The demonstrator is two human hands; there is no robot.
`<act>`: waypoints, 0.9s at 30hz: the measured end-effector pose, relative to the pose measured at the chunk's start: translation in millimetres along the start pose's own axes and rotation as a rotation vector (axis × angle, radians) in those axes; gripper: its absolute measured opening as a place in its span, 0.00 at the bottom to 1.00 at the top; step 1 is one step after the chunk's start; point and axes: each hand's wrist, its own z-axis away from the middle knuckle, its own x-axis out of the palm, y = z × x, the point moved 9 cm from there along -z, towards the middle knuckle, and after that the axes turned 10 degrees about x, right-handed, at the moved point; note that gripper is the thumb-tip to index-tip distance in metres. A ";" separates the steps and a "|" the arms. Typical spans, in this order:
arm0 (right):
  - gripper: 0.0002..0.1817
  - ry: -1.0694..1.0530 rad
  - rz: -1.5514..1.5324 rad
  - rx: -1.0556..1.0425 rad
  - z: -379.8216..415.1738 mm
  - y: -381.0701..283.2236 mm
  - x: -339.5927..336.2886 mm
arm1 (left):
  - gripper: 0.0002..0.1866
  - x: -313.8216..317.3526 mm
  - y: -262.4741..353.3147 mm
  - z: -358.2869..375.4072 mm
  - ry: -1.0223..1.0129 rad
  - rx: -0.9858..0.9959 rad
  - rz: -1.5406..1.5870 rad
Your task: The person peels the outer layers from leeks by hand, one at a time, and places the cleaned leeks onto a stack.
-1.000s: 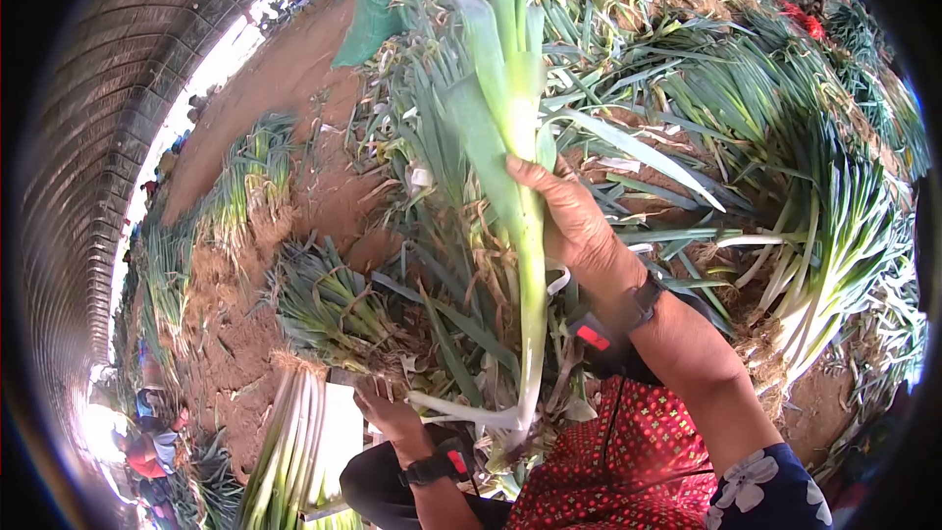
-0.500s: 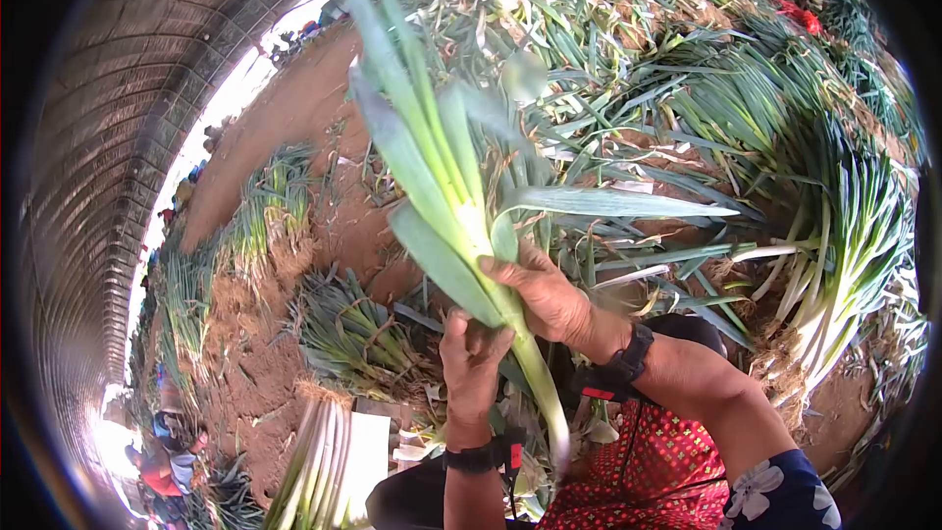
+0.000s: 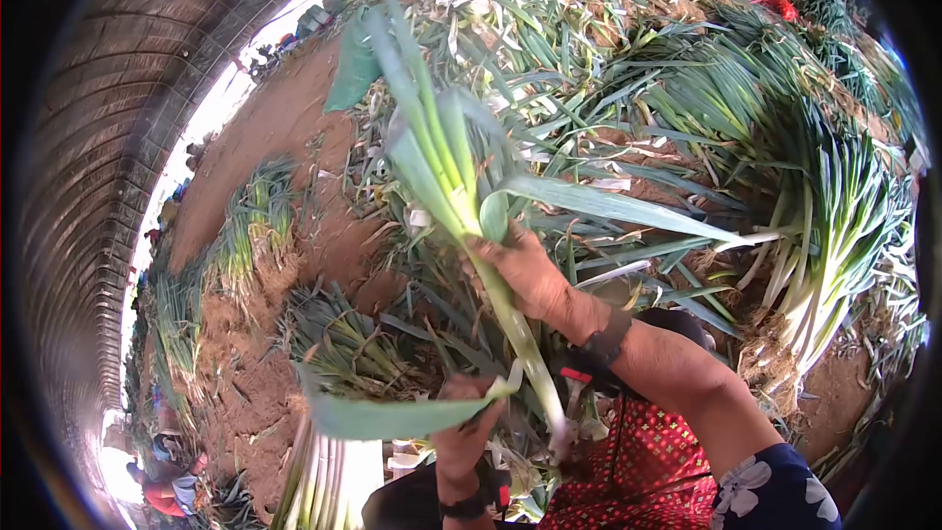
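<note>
A long leek stands slanted in the middle, its green leaves up and its pale root end near the red patterned apron. My right hand is wrapped round the stalk just under the leaves. One long leaf bends out to the right. Lower down, my left hand is closed on a broad green leaf, which stretches left and still joins the stalk low down by a thin strip. The fingers of my left hand are partly blurred.
Trimmed leeks lie at the bottom left beside a white surface. A bundle of leeks with roots is at the right. Leaf heaps cover the back. A person is at the far lower left.
My left hand has moved down, pulling an outer leaf away from the stalk to the lower left. My right hand has shifted slightly left and up, still round the leek.
</note>
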 end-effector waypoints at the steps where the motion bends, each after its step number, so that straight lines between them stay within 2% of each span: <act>1: 0.17 0.005 0.004 -0.004 0.3 -7.1 -3.4 | 0.12 -3.2 0.7 12.0 0.000 0.001 0.007; 3: 0.17 -0.002 -0.075 -0.068 4.4 -24.5 -8.5 | 0.13 -27.2 -40.1 52.5 0.292 -0.400 0.429; 4: 0.17 -0.002 -0.072 -0.067 5.6 -29.8 -10.9 | 0.13 -42.8 -54.0 71.4 0.294 -0.401 0.431; 6: 0.17 -0.003 -0.108 -0.070 8.6 -40.3 -16.4 | 0.15 -63.4 -120.4 130.7 -0.071 -0.867 -0.030; 7: 0.17 -0.011 -0.099 -0.069 9.8 -43.3 -17.0 | 0.18 -61.1 -129.6 143.0 -0.286 -0.968 -0.165; 8: 0.17 -0.015 -0.097 -0.071 9.9 -44.4 -15.6 | 0.18 -58.7 -130.0 145.2 -0.282 -0.965 -0.165; 10: 0.18 -0.030 -0.130 -0.039 10.7 -38.5 -13.6 | 0.21 -67.6 -121.6 145.9 -0.573 -0.814 -0.973; 11: 0.19 -0.071 -0.119 -0.050 11.4 -35.4 -9.3 | 0.21 -60.1 -107.8 120.8 -0.469 -0.736 -0.946; 13: 0.19 -0.120 -0.106 -0.023 9.4 -25.5 -2.0 | 0.18 -35.0 -84.4 65.5 -0.182 -0.514 -0.379; 14: 0.18 -0.165 -0.093 -0.010 8.8 -21.2 4.4 | 0.16 -22.8 -71.9 40.4 -0.127 -0.419 -0.291; 15: 0.28 -0.192 -0.090 -0.013 8.9 -18.8 9.3 | 0.15 -10.1 -58.3 16.1 -0.072 -0.320 -0.203; 16: 0.28 -0.196 -0.089 -0.008 12.8 -18.4 16.5 | 0.14 2.0 -47.5 -5.3 -0.079 -0.269 -0.194; 18: 0.43 -0.183 -0.090 -0.111 26.8 -30.7 28.5 | 0.14 20.9 -30.3 -34.7 -0.087 -0.221 -0.183; 19: 0.54 -0.182 -0.031 -0.082 24.2 -26.7 26.6 | 0.14 30.4 -24.9 -43.7 -0.123 -0.221 -0.215; 22: 0.54 -0.138 0.135 -0.175 33.2 -23.5 30.3 | 0.10 47.6 -23.0 -42.9 -0.172 -0.281 -0.230; 24: 0.51 -0.074 0.204 -0.230 37.8 -27.4 29.4 | 0.09 50.2 -9.3 -44.5 -0.159 -0.129 -0.337; 26: 0.49 -0.076 0.419 -0.302 36.7 -29.5 33.2 | 0.08 52.3 -6.4 -40.9 -0.137 -0.137 -0.329; 27: 0.45 -0.126 0.345 -0.168 39.7 -21.8 34.1 | 0.08 53.2 -6.3 -38.7 -0.139 -0.105 -0.365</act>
